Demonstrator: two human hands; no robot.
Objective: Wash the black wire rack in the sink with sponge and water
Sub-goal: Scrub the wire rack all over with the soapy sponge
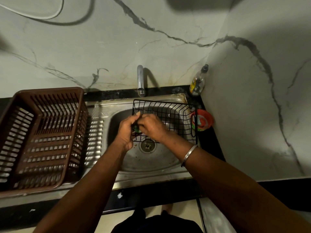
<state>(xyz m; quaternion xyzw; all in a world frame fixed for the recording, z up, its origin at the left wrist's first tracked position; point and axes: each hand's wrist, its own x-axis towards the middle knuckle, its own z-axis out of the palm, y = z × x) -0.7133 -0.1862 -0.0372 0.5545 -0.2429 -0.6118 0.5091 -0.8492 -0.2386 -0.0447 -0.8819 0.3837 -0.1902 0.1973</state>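
A black wire rack (175, 113) stands tilted over the steel sink (156, 158), its right end resting on the sink's right rim. My left hand (125, 130) grips the rack's left end wall. My right hand (151, 126) presses a green sponge (137, 129) against that same wall; only a sliver of the sponge shows between my hands. No water runs from the tap (140, 80).
A brown plastic dish basket (42, 137) fills the drainboard on the left. A dish-soap bottle (198, 81) stands in the back right corner. A red round tub (204, 121) sits on the counter right of the rack. The drain (147, 146) lies below my hands.
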